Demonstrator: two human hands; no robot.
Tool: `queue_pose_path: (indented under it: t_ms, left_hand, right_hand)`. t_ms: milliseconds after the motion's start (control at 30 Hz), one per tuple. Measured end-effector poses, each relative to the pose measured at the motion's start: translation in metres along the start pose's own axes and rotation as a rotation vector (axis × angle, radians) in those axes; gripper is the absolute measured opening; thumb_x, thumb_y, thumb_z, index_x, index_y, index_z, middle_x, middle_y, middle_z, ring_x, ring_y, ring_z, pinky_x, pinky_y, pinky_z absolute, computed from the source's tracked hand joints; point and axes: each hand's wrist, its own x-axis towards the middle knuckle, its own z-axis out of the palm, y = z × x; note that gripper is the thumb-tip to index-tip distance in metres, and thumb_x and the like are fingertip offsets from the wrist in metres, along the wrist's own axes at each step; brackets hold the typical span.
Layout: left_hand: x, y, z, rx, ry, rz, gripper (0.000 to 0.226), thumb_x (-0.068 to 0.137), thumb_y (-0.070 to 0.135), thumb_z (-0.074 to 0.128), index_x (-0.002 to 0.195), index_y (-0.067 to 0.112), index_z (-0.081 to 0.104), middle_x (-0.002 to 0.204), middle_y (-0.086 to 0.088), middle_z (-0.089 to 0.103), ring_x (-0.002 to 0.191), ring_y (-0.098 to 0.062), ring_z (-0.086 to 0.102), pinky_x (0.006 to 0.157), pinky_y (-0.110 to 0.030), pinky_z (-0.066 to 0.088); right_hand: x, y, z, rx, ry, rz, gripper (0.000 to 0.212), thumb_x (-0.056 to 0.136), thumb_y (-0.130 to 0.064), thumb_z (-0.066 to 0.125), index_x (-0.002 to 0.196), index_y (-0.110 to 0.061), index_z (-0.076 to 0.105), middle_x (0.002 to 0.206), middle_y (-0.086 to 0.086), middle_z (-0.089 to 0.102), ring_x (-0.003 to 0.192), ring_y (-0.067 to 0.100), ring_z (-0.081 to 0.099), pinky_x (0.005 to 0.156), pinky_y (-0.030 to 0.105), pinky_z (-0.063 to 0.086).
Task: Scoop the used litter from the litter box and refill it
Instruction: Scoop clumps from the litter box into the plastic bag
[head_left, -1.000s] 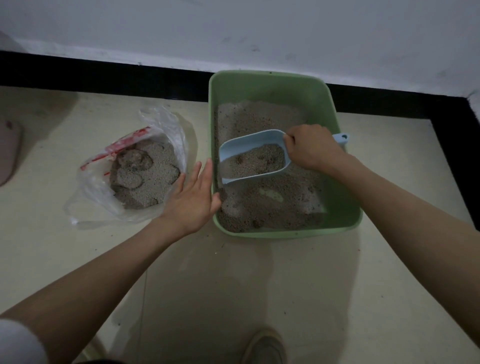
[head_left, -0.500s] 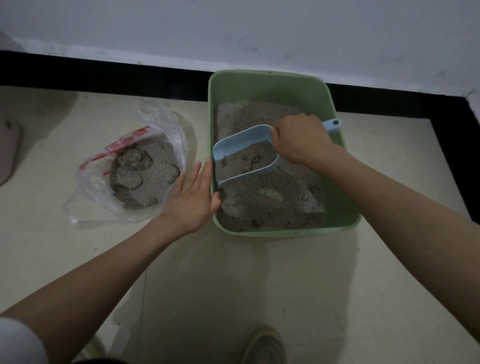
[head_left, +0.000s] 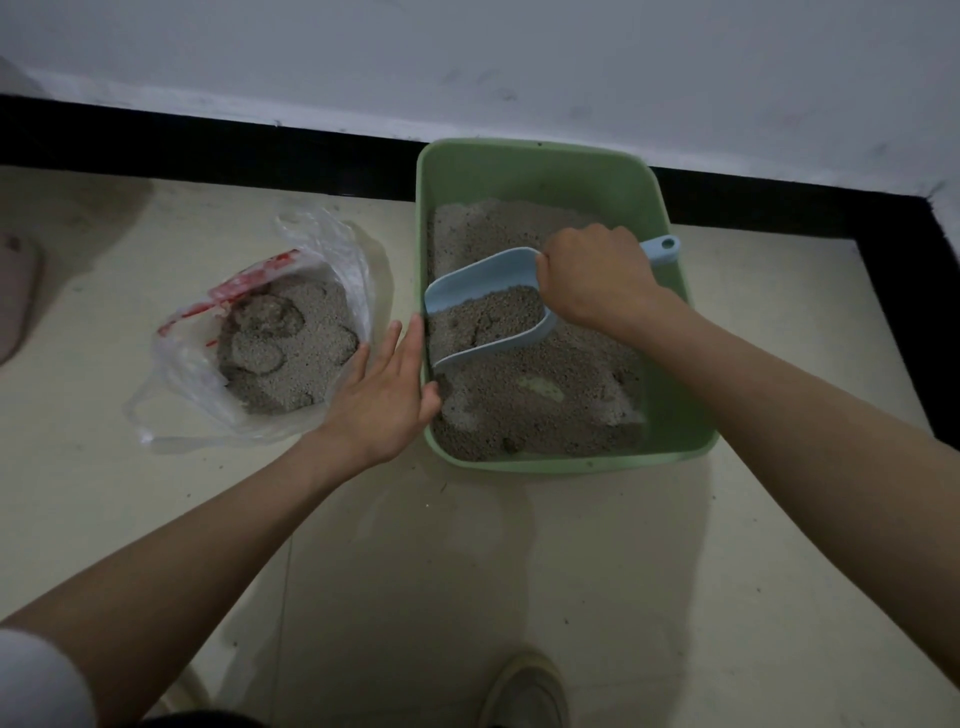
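Litter box: a green plastic tub on the pale floor, its far end against the black skirting. It has not shifted over the last second. Grey litter covers its bottom, with a pale bare patch near the middle.

Plastic bag: a clear bag with red print, open on the floor to the left of the box, already holding grey litter and several clumps. It sits as it did a second ago.

Left hand: fingers straight and relaxed, flat against the outer left wall of the box, with the thumb hooked over the rim. It has stayed there, steadying the tub.

Right hand: clenched round the handle of the scoop, knuckles up. Over the last second it has travelled left, toward the left wall of the box.

Scoop: pale blue and loaded with used litter. A second ago it sat nearer the middle of the box; now its mouth reaches the left wall, just beside the left hand's fingers.

Meaning for the task: the load looks lifted and headed for the bag, so the next step is probably carrying it over the rim and tipping it out. Much litter remains, and refilling has not begun.
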Motion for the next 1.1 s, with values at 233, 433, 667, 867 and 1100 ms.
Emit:
queue_pose_path:
  t_ms: [233,433,667,867,1100]
  left_hand:
    - [-0.001,0.001,-0.001,-0.001,-0.003,-0.002,0.071,0.097,0.033,0.028,0.144,0.010,-0.019,0.157,-0.006,-0.008,0.143,-0.016,-0.011,0.118,-0.040,-0.002]
    - [0.000,0.001,0.000,0.012,0.000,-0.005,0.071,0.097,0.033,0.028,0.144,0.009,-0.018,0.157,-0.007,-0.007,0.143,-0.016,-0.010,0.118,-0.039,-0.002]
    - [0.000,0.001,0.000,0.013,0.005,-0.005,0.071,0.096,0.033,0.029,0.145,0.008,-0.016,0.157,-0.007,-0.006,0.144,-0.016,-0.008,0.117,-0.039,-0.002]
    - [0.000,0.001,0.001,-0.005,0.014,0.000,0.071,0.096,0.033,0.030,0.145,0.009,-0.016,0.157,-0.006,-0.004,0.144,-0.015,-0.008,0.117,-0.039,-0.002]
    - [0.001,0.000,0.002,-0.008,0.029,0.003,0.071,0.096,0.032,0.031,0.145,0.009,-0.014,0.157,-0.006,-0.003,0.144,-0.016,-0.007,0.118,-0.040,0.000]
  right_hand:
    - [-0.003,-0.014,-0.017,-0.046,-0.007,0.029,0.032,0.091,-0.014,0.047,0.061,-0.012,0.035,0.058,0.002,0.037,0.051,0.014,0.033,0.072,0.034,0.031]
    - [-0.006,-0.020,-0.024,-0.042,-0.032,0.042,0.024,0.091,-0.014,0.046,0.069,-0.011,0.040,0.059,0.002,0.037,0.054,0.016,0.035,0.072,0.033,0.031]
    - [-0.007,-0.024,-0.030,-0.051,-0.028,0.044,0.037,0.091,-0.013,0.046,0.058,-0.013,0.029,0.059,0.002,0.037,0.052,0.014,0.032,0.071,0.034,0.032]
    - [-0.005,-0.033,-0.036,-0.081,-0.039,0.047,0.028,0.089,-0.010,0.048,0.064,-0.013,0.036,0.060,0.002,0.039,0.062,0.019,0.043,0.072,0.033,0.032]
    - [-0.004,-0.035,-0.038,-0.082,-0.051,0.048,0.032,0.088,-0.009,0.048,0.060,-0.011,0.033,0.060,0.002,0.038,0.054,0.016,0.036,0.071,0.033,0.032]
